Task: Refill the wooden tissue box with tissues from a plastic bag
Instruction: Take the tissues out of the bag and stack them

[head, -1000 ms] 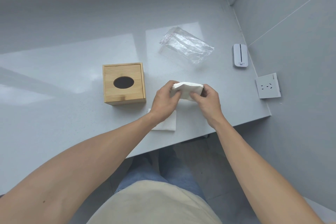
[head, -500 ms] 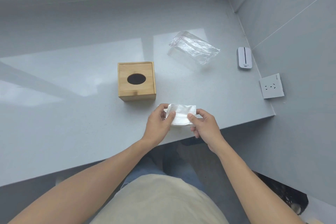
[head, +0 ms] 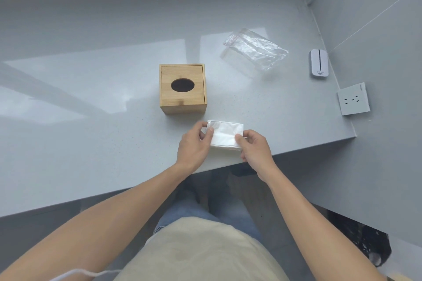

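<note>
A stack of white tissues (head: 225, 136) is shown held between both hands above the near edge of the grey table (head: 91, 121). The left hand (head: 194, 146) is closed on the stack's left end, thumb on top and fingers curled beneath; the right hand (head: 254, 149) is closed on its right end in the same pinch. The wooden tissue box (head: 183, 88) is seen standing upright on the table just beyond the tissues, apart from them, with its lid in place and its dark oval opening facing upward. The clear plastic bag (head: 254, 49) is seen lying crumpled and flat farther back and to the right, well apart from the box. A small white device (head: 319, 63) is seen near the right wall, and a white wall socket (head: 353, 99) is mounted on that wall beside the table's corner.
</note>
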